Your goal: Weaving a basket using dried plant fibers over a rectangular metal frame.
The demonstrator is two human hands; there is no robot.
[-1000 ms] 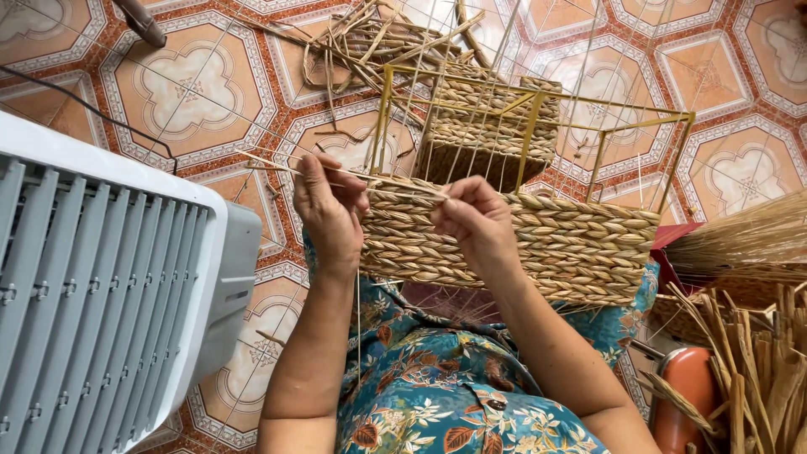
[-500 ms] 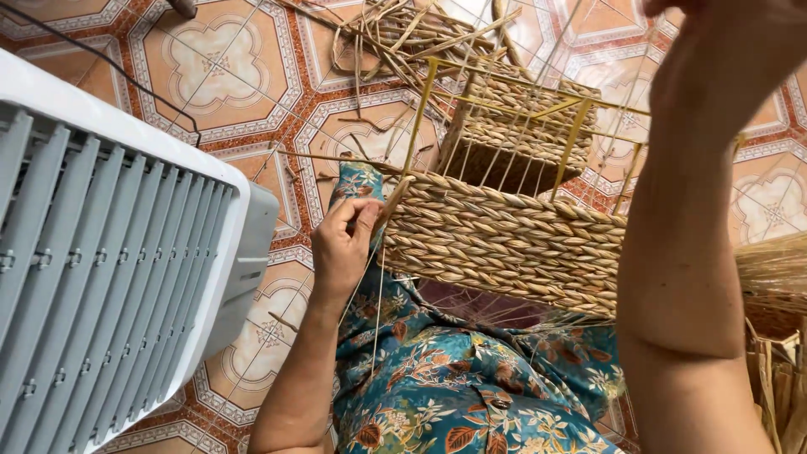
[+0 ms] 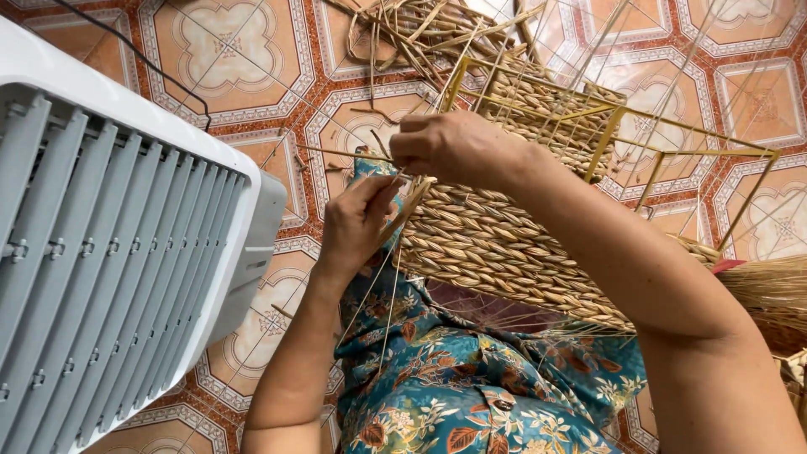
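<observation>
**Right hand back down on the weave edge, both hands now at the same corner**

Right arm has dropped since half a second ago: it was raised high then, hand out of frame, and now the right hand (image 3: pixel 454 150) sits at the upper left corner of the woven basket (image 3: pixel 504 252). Left hand (image 3: pixel 357 223) has barely shifted, holding the same spot at the basket's left end.

Key relation: the work point is the basket's left edge, right between the two hands. Left hand lies just below and to the left of it, right hand just above. Basket's long axis runs from that corner down and to the right across the lap, so most of the woven wall lies under and beyond the right forearm. Left hand is marginally nearer the last woven row; right hand is nearer the yellow wire frame (image 3: pixel 622 126).

Hand state:
- Left: fingers pinched on a flat straw strand (image 3: pixel 403 210) against the basket edge.
- Right: closed in a loose fist at the frame corner, thin strands running out to the left of it (what exactly it grips is hidden by the knuckles, cannot tell).

Surroundings: basket rests on the lap over a floral teal garment (image 3: pixel 471 395). White louvred fan unit (image 3: pixel 109 235) stands close on the left. Loose straw pile (image 3: pixel 412 34) lies on the tiled floor (image 3: pixel 235 59) beyond the frame, more bundled straw (image 3: pixel 769 294) at the right edge.
</observation>
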